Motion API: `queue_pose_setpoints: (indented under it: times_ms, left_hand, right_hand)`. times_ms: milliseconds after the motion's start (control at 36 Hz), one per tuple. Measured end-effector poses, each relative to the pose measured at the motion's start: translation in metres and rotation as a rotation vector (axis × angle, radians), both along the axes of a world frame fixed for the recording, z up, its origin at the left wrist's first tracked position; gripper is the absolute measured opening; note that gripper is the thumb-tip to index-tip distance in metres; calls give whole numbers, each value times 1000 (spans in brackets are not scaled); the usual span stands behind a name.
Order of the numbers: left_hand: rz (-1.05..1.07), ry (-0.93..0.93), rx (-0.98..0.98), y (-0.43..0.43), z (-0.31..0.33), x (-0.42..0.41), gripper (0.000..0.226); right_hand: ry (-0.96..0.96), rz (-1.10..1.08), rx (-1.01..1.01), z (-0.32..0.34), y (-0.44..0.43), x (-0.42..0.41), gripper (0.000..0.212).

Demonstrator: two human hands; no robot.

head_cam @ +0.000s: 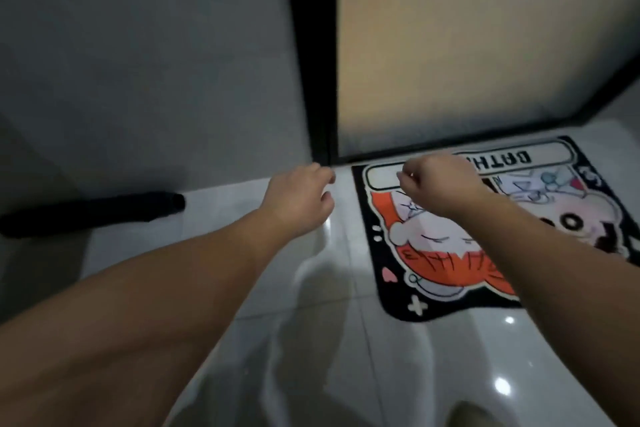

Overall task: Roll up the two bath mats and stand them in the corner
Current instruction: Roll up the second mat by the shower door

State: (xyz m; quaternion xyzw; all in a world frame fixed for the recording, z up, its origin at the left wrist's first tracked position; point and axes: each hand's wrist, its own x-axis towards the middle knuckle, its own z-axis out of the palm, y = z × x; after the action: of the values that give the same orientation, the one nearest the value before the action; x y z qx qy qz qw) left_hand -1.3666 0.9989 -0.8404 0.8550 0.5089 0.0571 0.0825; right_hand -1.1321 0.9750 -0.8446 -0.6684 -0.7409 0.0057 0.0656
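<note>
Black-edged cartoon mat (446,246) flat on tile, upside-down lettering "BATH" partly hidden, hands above

The bath mat (450,246) runs off the right edge of the pic, so its right side can't be seen. The right hand (436,184) and arm cover part of its top words and the mat's near-right part. A dark long thing (90,215) by the left wall is too dim & blurry to tell.
</note>
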Motion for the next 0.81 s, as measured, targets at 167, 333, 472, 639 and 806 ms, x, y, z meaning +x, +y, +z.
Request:
queue_pose_setpoints:
  times_ms: [167, 333, 472, 639, 806]
  left_hand:
    - [-211, 78, -6, -11, 13, 115, 28]
    - [-297, 105, -32, -19, 42, 238, 31]
    - [-441, 101, -24, -4, 24, 298, 33]
    - [-642, 78, -5, 30, -36, 357, 31]
    - [-694, 35, -111, 43, -60, 405, 37]
  right_hand:
    - [88, -190, -25, -15, -49, 105, 32]
    - [319, -442, 6, -18, -91, 197, 29]
    - [298, -518, -29, -38, -98, 255, 30]
    - [90, -540, -126, -63, -95, 325, 31]
    - [63, -678, -426, -54, -115, 366, 28]
